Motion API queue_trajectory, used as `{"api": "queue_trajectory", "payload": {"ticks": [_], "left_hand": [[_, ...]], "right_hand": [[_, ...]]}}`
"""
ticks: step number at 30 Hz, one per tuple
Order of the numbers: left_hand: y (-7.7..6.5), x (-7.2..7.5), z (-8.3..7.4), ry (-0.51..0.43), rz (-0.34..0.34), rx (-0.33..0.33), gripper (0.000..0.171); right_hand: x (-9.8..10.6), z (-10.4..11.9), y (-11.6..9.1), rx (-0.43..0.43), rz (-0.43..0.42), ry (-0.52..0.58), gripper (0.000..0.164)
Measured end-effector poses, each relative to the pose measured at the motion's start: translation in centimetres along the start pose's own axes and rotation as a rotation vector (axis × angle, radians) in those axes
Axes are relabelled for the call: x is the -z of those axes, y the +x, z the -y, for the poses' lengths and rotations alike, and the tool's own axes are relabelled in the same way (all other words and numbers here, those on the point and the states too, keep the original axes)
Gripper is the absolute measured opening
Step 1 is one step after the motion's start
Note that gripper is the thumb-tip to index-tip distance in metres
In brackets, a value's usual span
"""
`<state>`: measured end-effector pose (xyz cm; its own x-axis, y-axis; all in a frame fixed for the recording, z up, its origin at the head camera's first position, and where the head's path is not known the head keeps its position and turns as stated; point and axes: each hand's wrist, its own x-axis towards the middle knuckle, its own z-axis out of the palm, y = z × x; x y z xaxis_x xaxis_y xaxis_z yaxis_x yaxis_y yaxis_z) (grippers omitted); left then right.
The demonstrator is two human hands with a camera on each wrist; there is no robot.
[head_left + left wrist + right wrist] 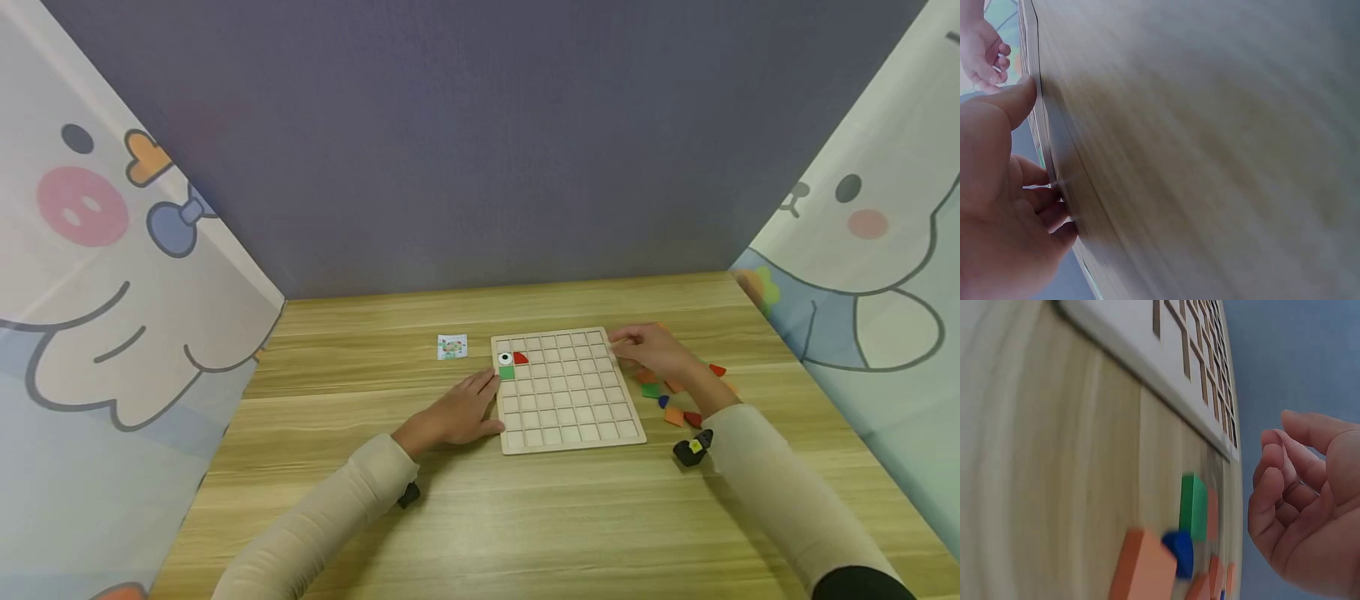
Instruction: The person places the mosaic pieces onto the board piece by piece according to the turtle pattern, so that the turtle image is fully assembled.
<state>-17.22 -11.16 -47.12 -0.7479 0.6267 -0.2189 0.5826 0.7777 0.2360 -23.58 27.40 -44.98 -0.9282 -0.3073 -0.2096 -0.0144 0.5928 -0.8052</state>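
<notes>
Board (572, 393) apparently against left hand (462, 410)

Table (315, 392) is showing smooth, satin-looking wood grain. Grid board (573, 400), toward the far edge, is looking like pale matt wood. Loose pieces (674, 416), toward the right edge, are presenting smooth, matt, painted-looking faces. Small card (452, 347), also farward, is appearing papery. Sleeves (300, 525), crossing the near edge, are reading as soft, matt, creased cloth.
</notes>
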Motion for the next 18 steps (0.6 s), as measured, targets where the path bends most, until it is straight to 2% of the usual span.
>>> {"api": "queue_trajectory", "payload": {"ticks": [9,11,15,18], "left_hand": [[-0.1,-0.1,0.1,-0.019,0.009,0.001,0.086],[-0.1,0.0,0.0,-0.021,0.007,0.000,0.086],[-0.1,0.0,0.0,-0.025,0.009,0.000,0.086],[-0.1,0.0,0.0,-0.022,0.009,0.000,0.086]], "right_hand": [[2.6,-1.8,-1.9,-0.038,-0.001,0.090,0.048],[3.1,-2.2,-2.4,-0.052,-0.019,0.061,0.052],[4.0,-3.0,-3.4,-0.071,-0.070,-0.073,0.054],[4.5,-3.8,-3.7,-0.065,-0.096,-0.142,0.051]]}}
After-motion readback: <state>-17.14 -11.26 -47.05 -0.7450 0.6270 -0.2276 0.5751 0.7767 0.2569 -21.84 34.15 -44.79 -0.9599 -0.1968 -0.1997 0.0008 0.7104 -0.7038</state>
